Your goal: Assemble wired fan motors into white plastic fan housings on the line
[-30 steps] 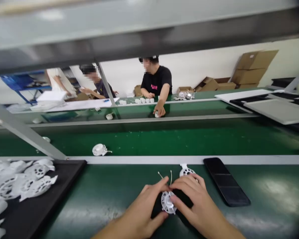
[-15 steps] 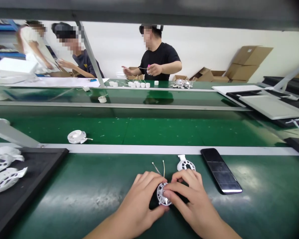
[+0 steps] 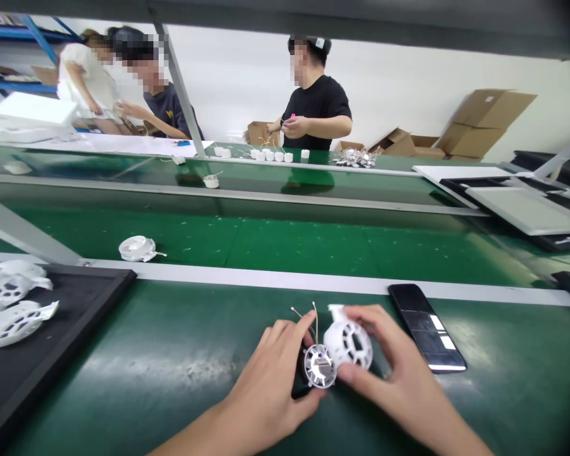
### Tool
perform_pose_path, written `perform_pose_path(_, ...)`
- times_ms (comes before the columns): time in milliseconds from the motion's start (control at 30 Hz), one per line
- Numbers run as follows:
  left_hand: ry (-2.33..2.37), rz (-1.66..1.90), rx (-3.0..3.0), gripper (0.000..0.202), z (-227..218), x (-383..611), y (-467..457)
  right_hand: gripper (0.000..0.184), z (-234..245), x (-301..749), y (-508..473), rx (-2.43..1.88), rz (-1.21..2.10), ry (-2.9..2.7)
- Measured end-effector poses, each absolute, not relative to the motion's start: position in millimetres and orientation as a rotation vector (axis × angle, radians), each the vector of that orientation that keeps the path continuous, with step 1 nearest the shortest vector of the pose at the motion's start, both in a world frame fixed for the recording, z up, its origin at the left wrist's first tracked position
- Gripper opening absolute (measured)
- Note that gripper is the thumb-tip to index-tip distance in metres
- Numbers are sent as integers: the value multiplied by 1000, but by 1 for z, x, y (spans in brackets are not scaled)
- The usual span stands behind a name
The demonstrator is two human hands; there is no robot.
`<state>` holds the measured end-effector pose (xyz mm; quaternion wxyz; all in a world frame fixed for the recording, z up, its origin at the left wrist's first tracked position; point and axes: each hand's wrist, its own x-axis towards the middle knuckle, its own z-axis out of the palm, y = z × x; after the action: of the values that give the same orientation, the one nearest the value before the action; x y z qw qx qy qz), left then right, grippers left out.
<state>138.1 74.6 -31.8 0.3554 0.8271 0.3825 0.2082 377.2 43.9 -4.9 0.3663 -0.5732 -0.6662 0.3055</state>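
My left hand (image 3: 275,370) is closed around a small round white part with a spoked rim and a shiny centre (image 3: 320,368). Thin wires (image 3: 316,326) rise from behind that part. Beneath it, a black block (image 3: 298,381) shows partly between my fingers. In my right hand (image 3: 399,361), thumb and fingers grip a white plastic housing (image 3: 335,339), round with cut-out slots and a short tab at the top. The housing is tilted right beside the round part; whether the two touch I cannot tell.
A black phone (image 3: 425,326) lies right of my hands. At left, a black tray (image 3: 76,316) carries white housings (image 3: 14,326). Beyond the white strip, another white assembly (image 3: 137,248) rests on the green belt (image 3: 266,244). Co-workers sit and stand across the line; a metal post (image 3: 178,82) rises there.
My right hand has left the round part and taken hold of the white housing, which lay behind it on the table, bringing it nearer. My left hand keeps its hold. The view has shifted slightly.
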Motion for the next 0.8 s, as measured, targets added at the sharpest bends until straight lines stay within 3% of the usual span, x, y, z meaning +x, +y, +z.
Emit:
perform_pose_path(133, 992, 533, 2156, 110, -40, 139, 75, 49, -4, 345, 30, -1447, 881, -1822)
perform_pose_path(300, 985, 497, 2212, 119, -41, 140, 74, 54, -15, 345, 30, -1472, 918, -1891)
perform_pose_path(500, 1059, 564, 2257, 121, -44, 144, 67, 51, -18, 345, 35, -1497, 665, -2034)
perform_pose_path(800, 1036, 593, 2233, 100, -41, 143, 68, 50, -23, 339, 33, -1558, 521, -1985)
